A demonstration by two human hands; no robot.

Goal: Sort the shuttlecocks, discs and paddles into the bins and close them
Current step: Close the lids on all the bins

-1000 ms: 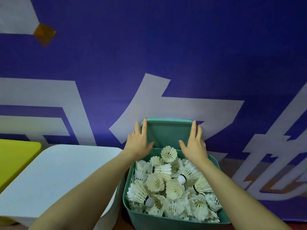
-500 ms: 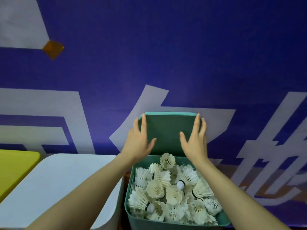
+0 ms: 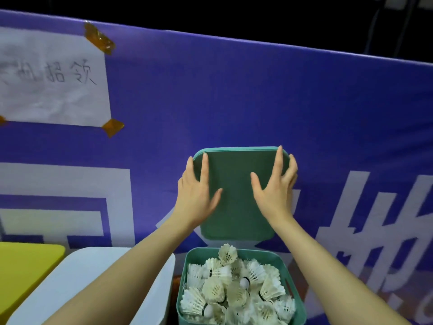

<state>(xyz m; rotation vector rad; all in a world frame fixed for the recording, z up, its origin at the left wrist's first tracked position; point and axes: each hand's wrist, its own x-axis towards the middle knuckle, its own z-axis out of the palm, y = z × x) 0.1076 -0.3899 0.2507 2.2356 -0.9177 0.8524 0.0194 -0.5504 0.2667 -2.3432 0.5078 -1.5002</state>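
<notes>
A: Where is the lid sitting right now?

B: The green lid is standing upright in the middle of the view, clear above the green bin, with the blue banner behind it. Both hands are holding it by its side edges.

A: How are the hands lying on it?

B: The left hand is pressing against the lid's 9 o'clock edge; its fingers are lying straight up along the face, and its thumb is spreading out toward 3 o'clock. The right hand is gripping the 3 o'clock edge, with its outer fingers curling round the rim and its thumb resting on the face.

A: And the bin?

B: It is sitting at 6 o'clock from the lid, open at the top and heaped with white shuttlecocks; one is poking up over the far rim. The lid's lower edge is hanging just above that rim, not touching it.

A: Anything beside it?

B: At 9 o'clock from the green bin a white bin is sitting with its lid on, almost touching it. Farther out at 9 o'clock a yellow lid is showing at the frame's edge. Up at 10 o'clock a white paper sign is hanging on the banner, held by amber tape at its corners.
</notes>
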